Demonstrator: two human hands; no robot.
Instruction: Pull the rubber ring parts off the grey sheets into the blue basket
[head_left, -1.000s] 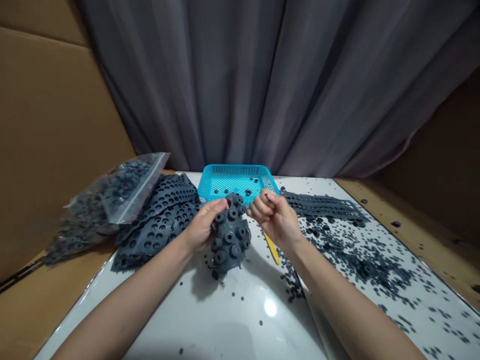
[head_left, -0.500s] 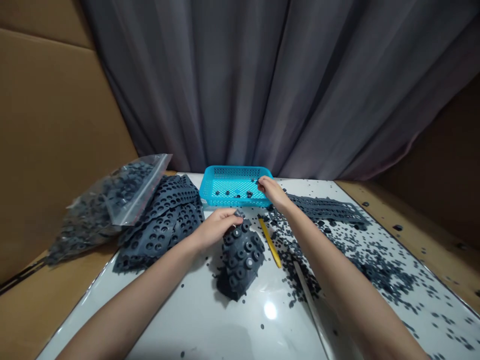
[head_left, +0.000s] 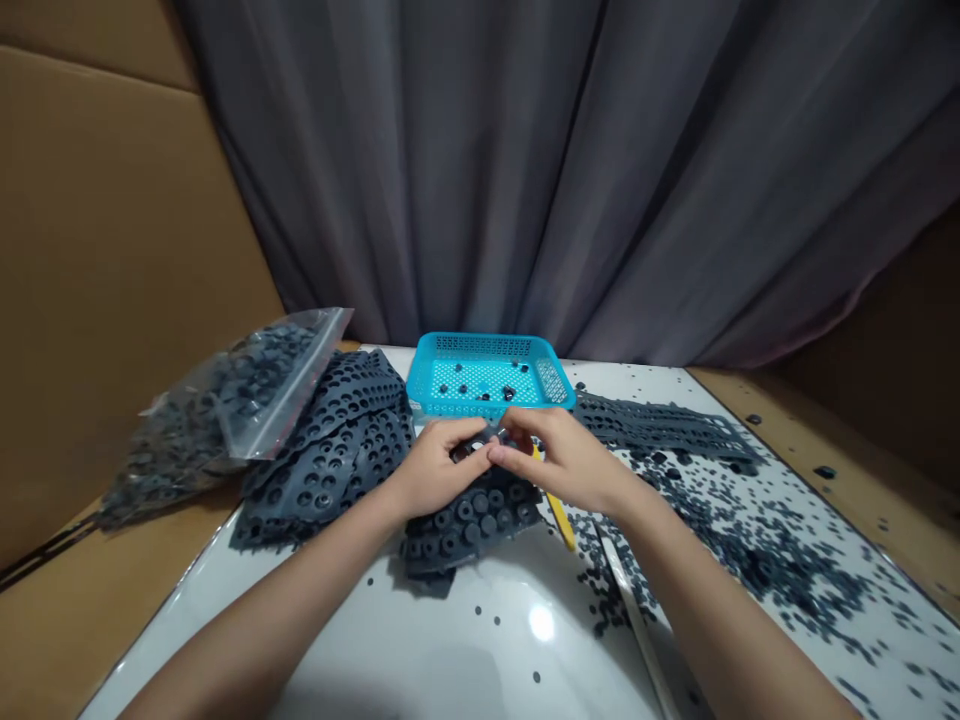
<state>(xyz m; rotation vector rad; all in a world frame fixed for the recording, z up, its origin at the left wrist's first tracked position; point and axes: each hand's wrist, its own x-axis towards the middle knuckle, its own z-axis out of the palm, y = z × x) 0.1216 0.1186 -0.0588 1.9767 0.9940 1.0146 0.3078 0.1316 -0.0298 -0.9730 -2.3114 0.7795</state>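
Observation:
A dark grey perforated rubber sheet [head_left: 472,525] with round studs lies folded on the white table, and its upper edge rises between my hands. My left hand [head_left: 439,465] grips that edge from the left. My right hand [head_left: 562,455] pinches at the same spot, with its fingertips against my left fingers. The fingers hide exactly what they pinch. A yellow stick [head_left: 561,510] lies partly under the sheet, just below my right hand. A blue perforated plastic basket [head_left: 487,405] with several small dark pieces inside stands just beyond my hands.
A stack of punched rubber sheets [head_left: 322,470] and a plastic zip bag of grey pieces [head_left: 225,400] lie at left. A punched strip [head_left: 660,425] and scattered small pieces [head_left: 765,570] cover the right. A white ruler [head_left: 634,620] lies near the front. Cardboard and a grey curtain surround the table.
My right hand has come back from the basket to the sheet, and both hands now meet on its edge. The sheet has flattened and turned from its earlier curled shape.

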